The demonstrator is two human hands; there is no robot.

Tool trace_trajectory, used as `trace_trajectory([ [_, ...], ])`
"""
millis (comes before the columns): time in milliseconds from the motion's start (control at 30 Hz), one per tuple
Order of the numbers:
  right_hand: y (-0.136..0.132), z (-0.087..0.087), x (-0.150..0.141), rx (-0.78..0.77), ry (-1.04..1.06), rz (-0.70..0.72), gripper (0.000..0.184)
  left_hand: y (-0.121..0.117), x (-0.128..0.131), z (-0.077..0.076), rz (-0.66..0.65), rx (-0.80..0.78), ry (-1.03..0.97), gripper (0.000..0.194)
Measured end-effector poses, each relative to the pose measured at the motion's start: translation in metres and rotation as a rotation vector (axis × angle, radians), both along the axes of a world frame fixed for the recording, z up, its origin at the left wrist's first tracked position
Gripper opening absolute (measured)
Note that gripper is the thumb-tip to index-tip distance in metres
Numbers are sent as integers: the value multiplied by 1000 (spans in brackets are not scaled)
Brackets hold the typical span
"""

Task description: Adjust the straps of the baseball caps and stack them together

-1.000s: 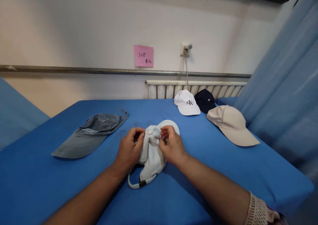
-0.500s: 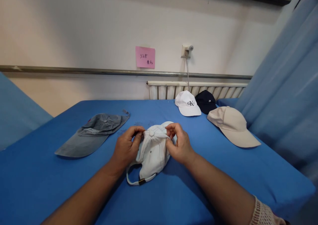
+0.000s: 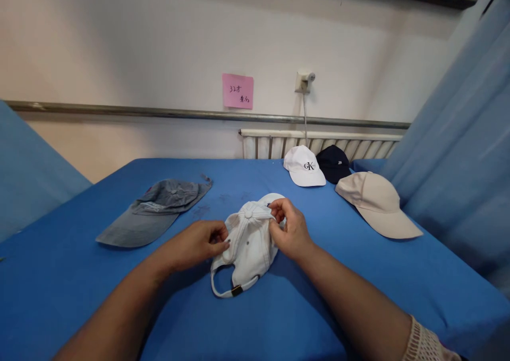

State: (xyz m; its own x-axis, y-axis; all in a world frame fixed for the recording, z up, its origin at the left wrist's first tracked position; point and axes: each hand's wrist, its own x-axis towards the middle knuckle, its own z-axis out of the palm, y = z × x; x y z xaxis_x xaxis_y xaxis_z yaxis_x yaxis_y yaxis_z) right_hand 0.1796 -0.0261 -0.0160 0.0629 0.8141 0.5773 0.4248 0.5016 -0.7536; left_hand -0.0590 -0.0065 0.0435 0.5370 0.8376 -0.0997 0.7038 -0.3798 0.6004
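Note:
A pale, nearly white baseball cap [image 3: 253,244] lies in the middle of the blue-covered table [image 3: 247,329], its back strap and dark buckle toward me and its brim pointing away. My right hand [image 3: 289,231] pinches the fabric on the right side of the crown between thumb and fingers. At the cap's left side, my left hand [image 3: 205,244] has its thumb and curled fingers closed on the edge of the crown. The crown looks creased and partly collapsed. Most of the brim is hidden behind the crown and my right hand.
A grey washed cap [image 3: 155,212] lies to the left. Toward the back right are a white cap with black letters [image 3: 305,167], a navy cap [image 3: 333,163] and a beige cap [image 3: 378,204]. A radiator [image 3: 319,143] stands behind; blue curtains [image 3: 458,137] hang at the sides.
My left hand has moved down and left along the cap, from near the top button to its lower left side. My right hand keeps its pinch. The view has shifted slightly.

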Motion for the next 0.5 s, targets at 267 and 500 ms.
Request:
trace_trajectory([
  [267,2,2,3,7,15,-50,31,7,-25,7,48,-81,-199,22],
  [500,-12,11,-1,93,95,111,28,14,-22,0,168,-68,-451,23],
])
